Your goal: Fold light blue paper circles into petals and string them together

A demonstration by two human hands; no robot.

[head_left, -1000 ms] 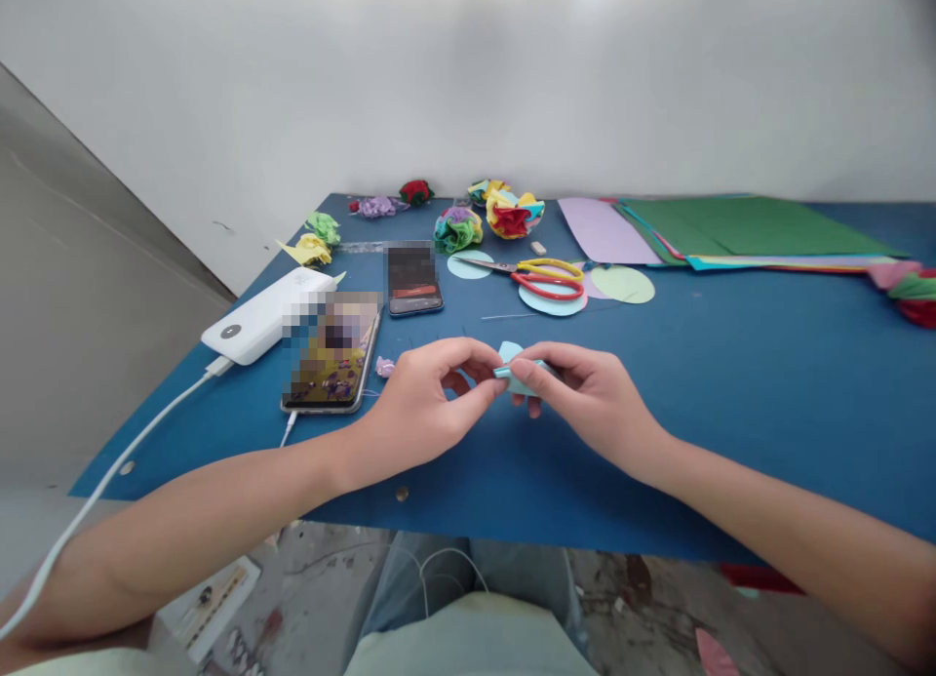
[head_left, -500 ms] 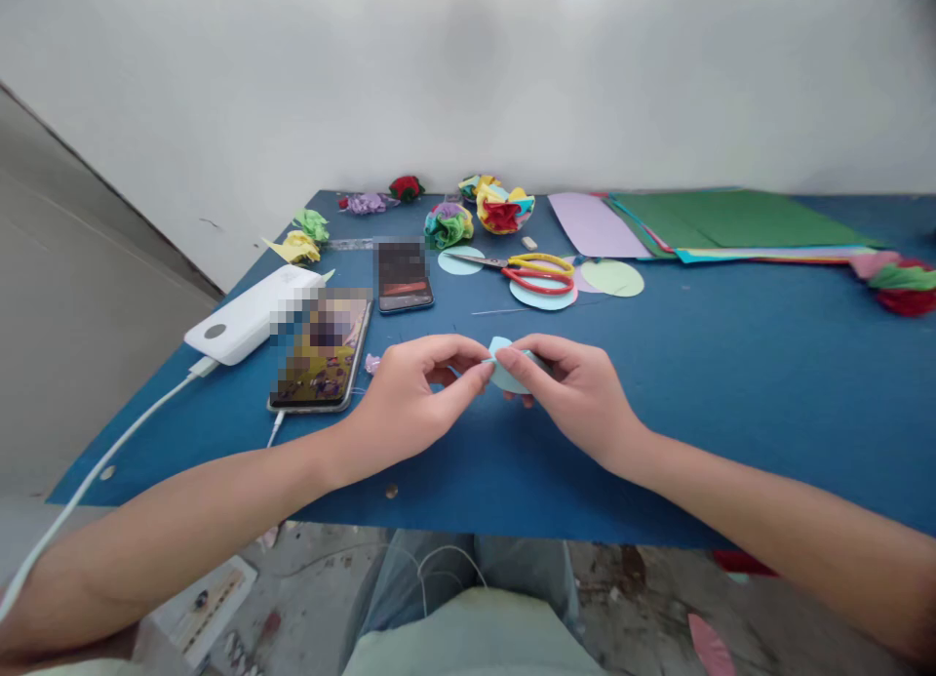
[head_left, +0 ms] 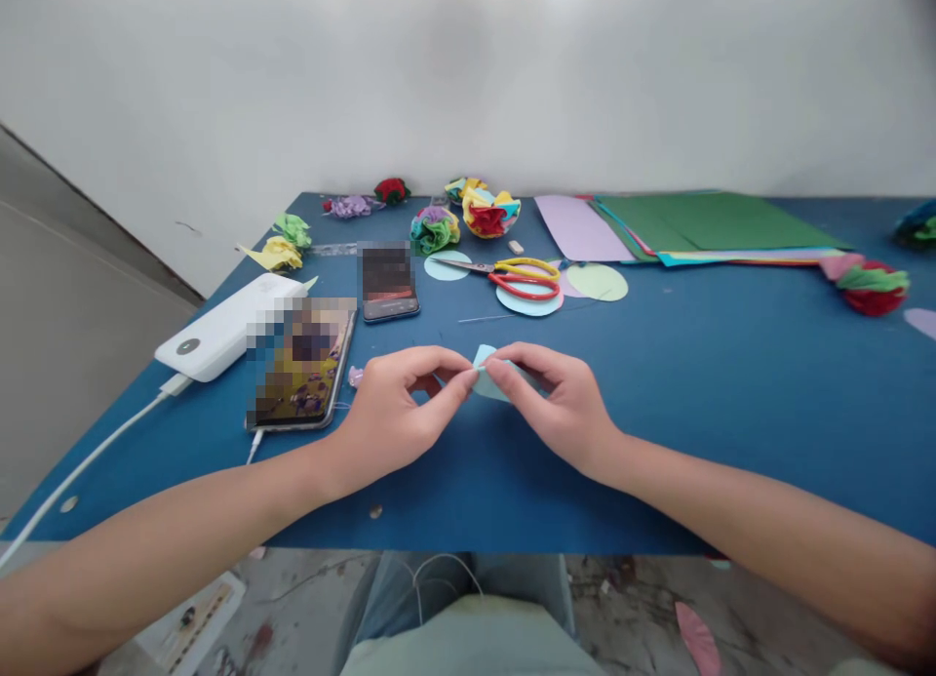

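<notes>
A light blue piece of paper (head_left: 494, 385), bent or folded, is held up between both hands over the near part of the blue table. My left hand (head_left: 406, 408) pinches its left edge between thumb and fingertips. On its other side my right hand (head_left: 560, 403) grips the paper with thumb and fingers, which cover part of it. Beyond the hands, scissors (head_left: 523, 277) with one yellow and one red handle rest on paper circles. A light blue circle (head_left: 448, 266) lies under the blade tips, and a pale green circle (head_left: 598, 282) is right of the handles.
Two phones, one near (head_left: 307, 369) and one farther (head_left: 390, 284), and a white power bank (head_left: 230, 327) with a cable lie left. Several paper flowers (head_left: 437, 229) stand along the back. Coloured sheets (head_left: 721, 222) are stacked back right, near a red and green flower (head_left: 874, 288).
The camera view has shifted slightly, so the table's things appear farther left. Both hands still grip the light blue paper, with the fingers moved only a little.
</notes>
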